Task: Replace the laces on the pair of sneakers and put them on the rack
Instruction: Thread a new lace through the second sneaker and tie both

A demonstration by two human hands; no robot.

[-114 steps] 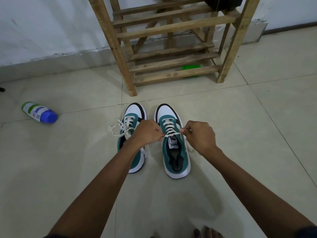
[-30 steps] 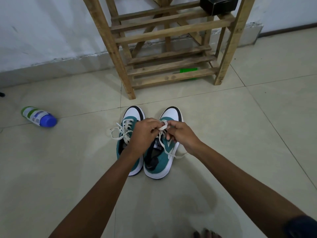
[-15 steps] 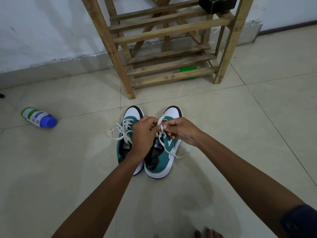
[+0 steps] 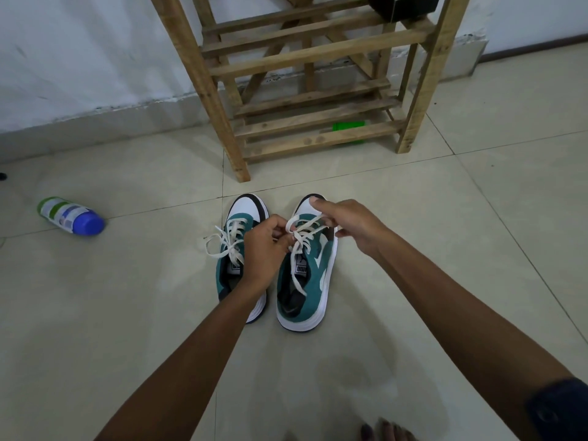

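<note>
Both teal-and-white sneakers sit side by side on the pale tile floor (image 4: 445,249), toes pointing at the wooden rack (image 4: 311,100) just beyond them. The left sneaker (image 4: 237,249) is already tied in a bow. The left hand (image 4: 264,249) pinches the white lace (image 4: 302,237) of the right sneaker (image 4: 307,275), while the right hand (image 4: 346,226) hovers over its toe, fingers loosely bent, pulling a loop. A blue-capped bottle (image 4: 71,215) lies well off to the left, something green (image 4: 348,126) is under the rack, and a black box (image 4: 404,6) is on top. Tongue label is too blurry to read. White wall behind.
</note>
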